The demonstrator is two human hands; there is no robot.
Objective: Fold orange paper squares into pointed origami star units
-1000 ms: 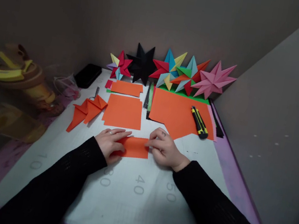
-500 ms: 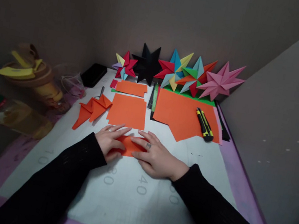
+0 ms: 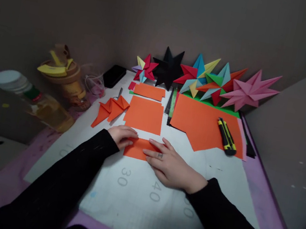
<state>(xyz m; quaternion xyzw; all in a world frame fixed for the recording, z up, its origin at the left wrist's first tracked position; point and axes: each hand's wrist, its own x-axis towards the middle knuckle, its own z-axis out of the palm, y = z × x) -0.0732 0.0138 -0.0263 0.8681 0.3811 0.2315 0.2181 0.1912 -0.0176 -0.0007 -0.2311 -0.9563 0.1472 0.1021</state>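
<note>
The right hand (image 3: 171,168) lies flat, fingers extended and unclenched, across the right part of a small orange rectangle (image 3: 136,152). The left hand (image 3: 122,136) curls at its upper left corner; whether it pinches the paper, I cannot tell. The rectangle rests on the white mat (image 3: 137,202) between both hands, just below the orange sheets (image 3: 144,115).

Orng paper (image 3: 136,150), blk/ylw cutter (image 3: 226,137), pnk star (image 3: 250,90)
</note>
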